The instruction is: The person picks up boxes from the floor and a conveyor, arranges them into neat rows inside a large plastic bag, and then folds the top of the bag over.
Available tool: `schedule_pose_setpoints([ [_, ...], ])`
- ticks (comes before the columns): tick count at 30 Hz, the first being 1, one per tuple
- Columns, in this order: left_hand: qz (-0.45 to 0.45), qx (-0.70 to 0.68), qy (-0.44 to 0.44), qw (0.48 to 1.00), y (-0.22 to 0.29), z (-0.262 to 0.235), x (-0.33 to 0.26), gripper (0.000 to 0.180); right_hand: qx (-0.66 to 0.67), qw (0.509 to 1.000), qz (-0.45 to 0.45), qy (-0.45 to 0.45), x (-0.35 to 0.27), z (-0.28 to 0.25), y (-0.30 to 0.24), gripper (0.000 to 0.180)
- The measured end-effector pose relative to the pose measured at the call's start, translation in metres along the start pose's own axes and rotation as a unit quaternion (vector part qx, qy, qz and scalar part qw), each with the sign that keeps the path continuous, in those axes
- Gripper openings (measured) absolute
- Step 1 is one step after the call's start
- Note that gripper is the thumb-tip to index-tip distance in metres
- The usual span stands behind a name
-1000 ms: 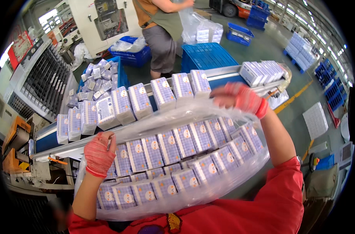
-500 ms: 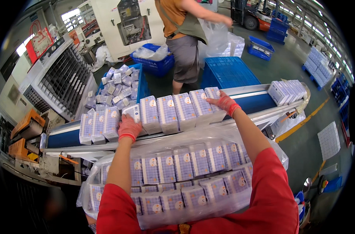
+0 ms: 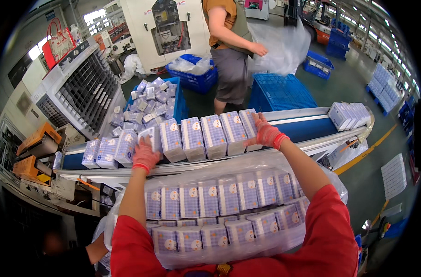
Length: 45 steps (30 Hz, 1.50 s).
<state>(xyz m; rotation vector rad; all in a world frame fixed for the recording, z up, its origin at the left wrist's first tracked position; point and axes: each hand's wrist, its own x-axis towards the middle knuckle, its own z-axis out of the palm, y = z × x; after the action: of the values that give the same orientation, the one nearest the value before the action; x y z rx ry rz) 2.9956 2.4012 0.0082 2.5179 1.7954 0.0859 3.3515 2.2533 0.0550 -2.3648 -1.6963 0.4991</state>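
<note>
My left hand [image 3: 145, 156], in a thin red glove, lies with fingers spread against a tissue pack [image 3: 150, 136] blurred by motion. My right hand [image 3: 268, 134], gloved alike, has its fingers stretched along the right end pack [image 3: 250, 125] of an upright row. Between the hands several purple-checked tissue packs [image 3: 191, 137] stand side by side on the blue conveyor belt [image 3: 307, 130]. Left of my left hand, several more packs [image 3: 108, 151] lean on the belt. Below my arms, a clear plastic bag [image 3: 266, 243] holds rows of similar packs [image 3: 208, 201].
Behind the belt stand a blue crate [image 3: 180, 104] of loose packs, an air cooler [image 3: 83, 87] and an upturned blue crate [image 3: 282, 92]. Another person [image 3: 229, 60] holds clear plastic film [image 3: 282, 46]. More packs [image 3: 349, 115] stand at the belt's right end. Another person's arm [image 3: 97, 248] reaches in at lower left.
My left hand has shifted left along the belt with the pack under it; the left packs lean more. My right hand stays at the row's end. The other person's plastic film has swung right.
</note>
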Motion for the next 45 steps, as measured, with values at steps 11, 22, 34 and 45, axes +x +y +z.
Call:
schedule_pose_setpoints([
  [11, 0.099, 0.075, 0.068, 0.990, 0.060, -0.049, -0.047, 0.055, 0.074, 0.997, -0.005, -0.028, -0.005, 0.019, -0.018, 0.119],
  [22, 0.240, 0.018, 0.156, 0.958, 0.132, -0.011, -0.022, 0.051, 0.025, 0.998, 0.037, 0.046, 0.000, 0.008, -0.012, 0.116],
  [34, -0.056, -0.238, -0.046, 0.969, 0.063, -0.026, 0.028, 0.104, 0.241, 0.964, 0.111, 0.022, 0.048, 0.006, 0.059, 0.107],
  [45, 0.098, -0.387, 0.111, 0.910, 0.062, -0.030, 0.023, 0.099, 0.396, 0.903, -0.076, 0.147, -0.002, -0.039, 0.039, 0.076],
])
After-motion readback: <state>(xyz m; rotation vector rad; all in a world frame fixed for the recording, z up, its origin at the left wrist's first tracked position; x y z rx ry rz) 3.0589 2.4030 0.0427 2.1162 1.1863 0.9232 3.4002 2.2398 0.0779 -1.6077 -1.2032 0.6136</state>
